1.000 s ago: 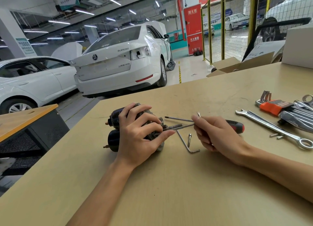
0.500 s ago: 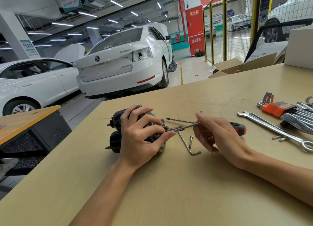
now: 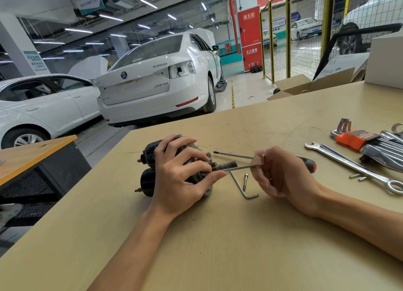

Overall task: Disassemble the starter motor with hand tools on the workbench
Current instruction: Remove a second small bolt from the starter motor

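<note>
left hand (image 3: 181,177): wrapped over the starter motor (image 3: 152,170), pinning it to the workbench (image 3: 218,247)
right hand (image 3: 281,172): pinching the bent end of a hex key (image 3: 237,168), long arm running into the motor's end
loose bits: second hex key (image 3: 242,187) and a bolt (image 3: 245,181) just beside it
behind the hands: screwdriver (image 3: 235,155) (red-black handle)
far right: combination wrench (image 3: 353,167), orange hex key set (image 3: 353,138)

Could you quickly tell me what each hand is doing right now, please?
Left hand: grips the starter motor on the workbench.
Right hand: pinches a hex key pointed into the motor.
</note>
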